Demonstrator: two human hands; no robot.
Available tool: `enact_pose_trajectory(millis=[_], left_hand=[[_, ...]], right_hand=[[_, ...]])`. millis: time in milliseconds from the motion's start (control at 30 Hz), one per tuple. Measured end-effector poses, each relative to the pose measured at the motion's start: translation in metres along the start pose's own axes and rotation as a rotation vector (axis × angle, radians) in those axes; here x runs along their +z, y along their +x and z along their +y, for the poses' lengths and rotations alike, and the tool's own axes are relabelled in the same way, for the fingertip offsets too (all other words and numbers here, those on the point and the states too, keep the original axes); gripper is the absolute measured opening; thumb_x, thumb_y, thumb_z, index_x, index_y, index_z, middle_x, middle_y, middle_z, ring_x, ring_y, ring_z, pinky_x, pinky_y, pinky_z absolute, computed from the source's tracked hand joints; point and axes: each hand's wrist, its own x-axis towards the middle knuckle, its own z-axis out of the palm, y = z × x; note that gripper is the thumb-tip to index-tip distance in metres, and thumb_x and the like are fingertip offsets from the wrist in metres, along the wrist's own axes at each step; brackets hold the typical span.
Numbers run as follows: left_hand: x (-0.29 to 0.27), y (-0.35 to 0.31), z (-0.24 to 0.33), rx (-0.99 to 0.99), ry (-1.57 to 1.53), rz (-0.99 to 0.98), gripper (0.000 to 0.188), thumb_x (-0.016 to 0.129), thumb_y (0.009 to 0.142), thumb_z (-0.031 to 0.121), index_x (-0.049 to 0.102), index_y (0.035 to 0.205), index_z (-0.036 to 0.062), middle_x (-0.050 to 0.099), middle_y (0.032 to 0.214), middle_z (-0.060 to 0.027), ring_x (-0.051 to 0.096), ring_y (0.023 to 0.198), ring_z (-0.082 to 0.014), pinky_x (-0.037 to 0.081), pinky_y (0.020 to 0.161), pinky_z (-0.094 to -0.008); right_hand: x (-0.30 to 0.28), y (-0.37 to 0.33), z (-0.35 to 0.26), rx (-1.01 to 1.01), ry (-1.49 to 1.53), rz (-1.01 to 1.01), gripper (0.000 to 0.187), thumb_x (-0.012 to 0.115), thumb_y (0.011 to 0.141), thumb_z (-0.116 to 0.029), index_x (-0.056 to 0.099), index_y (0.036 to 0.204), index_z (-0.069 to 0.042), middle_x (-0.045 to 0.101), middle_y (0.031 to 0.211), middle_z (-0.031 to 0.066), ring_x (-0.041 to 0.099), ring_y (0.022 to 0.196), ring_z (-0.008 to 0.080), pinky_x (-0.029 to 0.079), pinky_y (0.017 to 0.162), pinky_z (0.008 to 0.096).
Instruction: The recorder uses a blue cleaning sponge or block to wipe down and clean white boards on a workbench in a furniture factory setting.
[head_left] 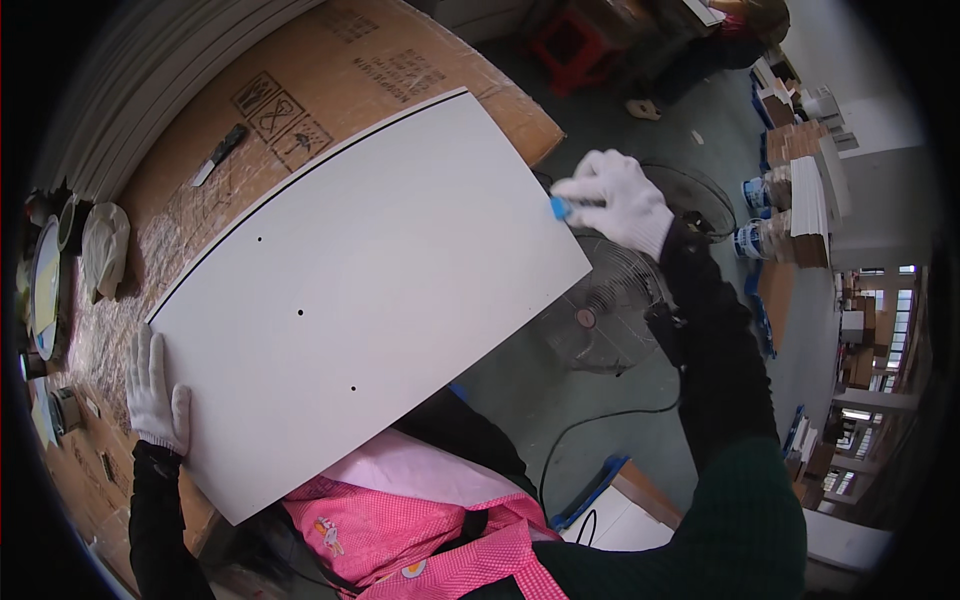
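Observation:
A white board [380,270] with one curved, dark-lined edge and three small dark holes lies slanted in front of me. My left hand [158,395], in a white knit glove, rests flat against its left end with the fingers stretched out. At the board's right end, my gloved right hand [618,203] pinches a small blue piece [559,208], held close to the short edge. Whether the piece touches that edge I cannot tell, and its far side is hidden by my fingers.
Under the board is a table covered with brown cardboard [390,45]. A utility knife [218,156] lies there, with a tape roll [64,409] at left. A floor fan [600,310] stands beyond the right end. Paint buckets [757,240] and another person's foot [643,109] are farther off.

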Motion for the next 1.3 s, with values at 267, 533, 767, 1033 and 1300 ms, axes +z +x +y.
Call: enact_pose_trajectory(millis=[267, 533, 767, 1033, 1300], left_hand=[[-0.002, 0.003, 0.003, -0.015, -0.031, -0.018, 0.072, 0.033, 0.100, 0.046, 0.027, 0.155, 0.0013, 0.025, 0.161, -0.0233, 0.022, 0.150, -0.0427, 0.018, 0.122, -0.0524], [-0.013, 0.004, 0.005, -0.021, -0.075, -0.028, 0.073, 0.034, 0.100, 0.050, 0.029, 0.155, 0.0013, 0.027, 0.161, -0.0227, 0.023, 0.149, -0.0439, 0.018, 0.122, -0.0536], [-0.009, 0.005, 0.006, 0.008, -0.082, -0.003, 0.072, 0.034, 0.101, 0.049, 0.029, 0.155, 0.0020, 0.028, 0.161, -0.0223, 0.024, 0.149, -0.0435, 0.019, 0.122, -0.0532], [-0.005, 0.004, 0.004, 0.008, -0.063, -0.004, 0.071, 0.033, 0.101, 0.048, 0.028, 0.155, 0.0014, 0.026, 0.162, -0.0224, 0.022, 0.150, -0.0419, 0.018, 0.122, -0.0519], [-0.004, 0.002, 0.003, -0.003, -0.024, 0.005, 0.071, 0.032, 0.101, 0.047, 0.028, 0.155, 0.0012, 0.026, 0.162, -0.0217, 0.021, 0.151, -0.0401, 0.017, 0.123, -0.0501]], right_hand=[[-0.011, 0.028, 0.009, 0.050, -0.175, 0.086, 0.034, 0.078, 0.074, -0.026, 0.072, 0.105, -0.015, 0.063, 0.090, 0.0104, 0.061, 0.094, 0.0312, 0.048, 0.086, 0.0432], [0.001, 0.156, 0.012, 0.318, 0.156, -0.010, 0.042, 0.076, 0.080, -0.039, 0.073, 0.107, -0.008, 0.071, 0.107, 0.0122, 0.067, 0.102, 0.0295, 0.051, 0.091, 0.0394], [0.002, 0.175, 0.002, 0.281, 0.075, -0.119, 0.037, 0.077, 0.077, -0.035, 0.073, 0.100, -0.006, 0.073, 0.102, 0.0127, 0.068, 0.098, 0.0286, 0.053, 0.087, 0.0390], [-0.003, 0.059, -0.011, 0.167, -0.018, -0.139, 0.025, 0.075, 0.071, -0.028, 0.074, 0.087, -0.008, 0.071, 0.088, 0.0118, 0.068, 0.087, 0.0321, 0.053, 0.080, 0.0420], [-0.031, -0.088, -0.044, 0.281, -0.191, -0.666, 0.030, 0.077, 0.073, -0.032, 0.074, 0.092, -0.009, 0.068, 0.089, 0.0109, 0.066, 0.090, 0.0286, 0.053, 0.084, 0.0389]])
